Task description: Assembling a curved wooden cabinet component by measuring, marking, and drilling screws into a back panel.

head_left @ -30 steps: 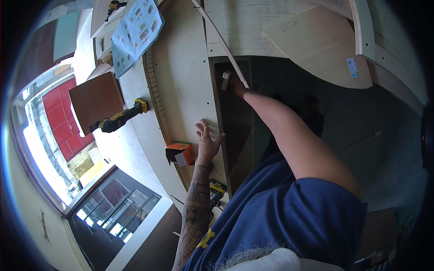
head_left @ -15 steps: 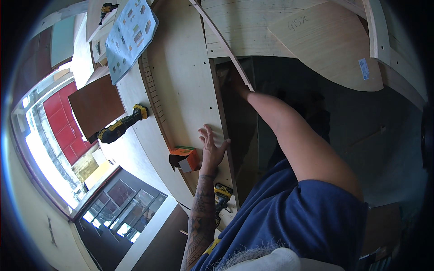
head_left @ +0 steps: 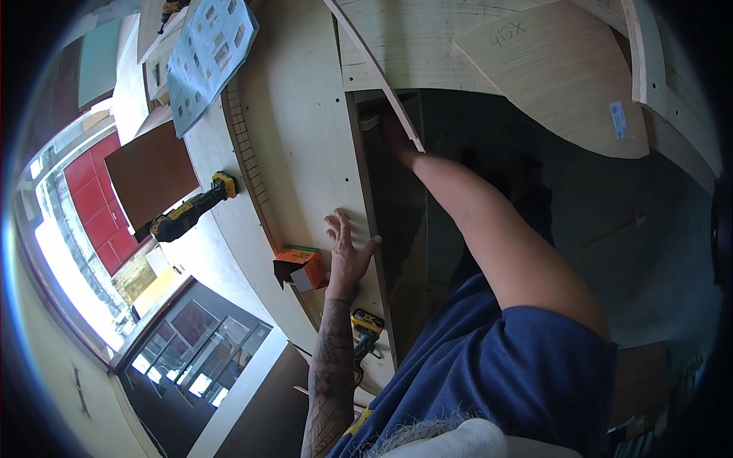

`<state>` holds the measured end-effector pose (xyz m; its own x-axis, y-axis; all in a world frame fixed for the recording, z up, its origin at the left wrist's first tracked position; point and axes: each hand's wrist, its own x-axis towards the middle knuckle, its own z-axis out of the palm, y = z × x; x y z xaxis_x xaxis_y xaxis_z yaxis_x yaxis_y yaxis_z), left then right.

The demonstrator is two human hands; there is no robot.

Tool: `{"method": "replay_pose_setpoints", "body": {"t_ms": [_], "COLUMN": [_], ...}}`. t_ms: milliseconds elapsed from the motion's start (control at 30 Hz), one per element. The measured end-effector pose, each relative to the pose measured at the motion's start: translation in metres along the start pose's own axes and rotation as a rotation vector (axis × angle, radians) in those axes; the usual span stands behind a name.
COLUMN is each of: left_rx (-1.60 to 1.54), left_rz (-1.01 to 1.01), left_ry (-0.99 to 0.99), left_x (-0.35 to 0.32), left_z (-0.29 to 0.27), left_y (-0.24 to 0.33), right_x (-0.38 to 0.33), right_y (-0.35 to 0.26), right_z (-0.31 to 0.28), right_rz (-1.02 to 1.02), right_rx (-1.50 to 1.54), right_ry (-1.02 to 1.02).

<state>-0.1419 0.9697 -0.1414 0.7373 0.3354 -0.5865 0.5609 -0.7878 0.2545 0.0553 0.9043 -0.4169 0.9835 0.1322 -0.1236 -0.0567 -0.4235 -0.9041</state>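
Note:
My left hand [head_left: 349, 256] rests on a long pale plywood panel [head_left: 298, 137], fingers spread and thumb along its edge. Beside its wrist lies an open orange cardboard box [head_left: 307, 269]. A yellow-and-black power tool [head_left: 365, 330] sits close to my left forearm. My right arm reaches into the dark gap under the plywood. There my right hand [head_left: 395, 137] is in deep shadow, partly behind a thin wooden strip [head_left: 382, 80], and its fingers cannot be made out. The end of a small wood piece [head_left: 369, 122] shows near it, below the panel's edge.
Another yellow-and-black power tool [head_left: 191, 210] lies on the left, next to a brown board [head_left: 153, 168]. A printed sheet [head_left: 210, 61] with small pictures is at the upper left. A curved plywood piece [head_left: 557, 76] bearing a label lies at the upper right.
The whole view has shifted slightly, moving the bench and tools a little left in the picture. The small wood piece by my right hand shows more clearly. My left hand stays on the panel.

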Motion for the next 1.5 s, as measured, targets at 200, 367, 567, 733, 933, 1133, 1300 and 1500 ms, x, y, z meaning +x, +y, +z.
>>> {"method": "replay_pose_setpoints", "body": {"t_ms": [200,367,567,733,933,1133,1300,1500], "left_rx": [0.011,0.019,-0.045,-0.014,-0.037,-0.031,0.019,0.072], "left_rz": [0.059,-0.007,-0.001,0.043,-0.022,-0.011,0.042,-0.025], "left_ry": [0.017,-0.013,0.005,0.024,0.001,-0.008,0.017,0.040], "left_x": [-0.002,-0.002,-0.006,-0.005,-0.006,-0.002,-0.001,-0.011], "left_z": [-0.002,-0.004,-0.002,-0.002,-0.007,-0.006,-0.002,0.004], "left_y": [-0.005,0.000,-0.004,-0.014,-0.020,-0.016,-0.011,-0.002], "right_x": [0.003,0.006,0.012,0.013,0.021,0.026,0.031,0.024], "right_y": [-0.003,-0.001,-0.010,-0.008,-0.027,-0.027,-0.017,-0.028], "right_z": [0.003,0.005,0.007,0.008,0.007,0.003,0.004,0.016], "right_rz": [-0.029,-0.044,0.143,-0.023,0.031,0.121,-0.058,-0.010], "right_rx": [-0.058,-0.109,0.006,-0.155,-0.247,-0.220,-0.178,-0.255], "right_ry": [0.014,0.015,-0.076,-0.066,-0.149,-0.162,-0.122,-0.118]}}
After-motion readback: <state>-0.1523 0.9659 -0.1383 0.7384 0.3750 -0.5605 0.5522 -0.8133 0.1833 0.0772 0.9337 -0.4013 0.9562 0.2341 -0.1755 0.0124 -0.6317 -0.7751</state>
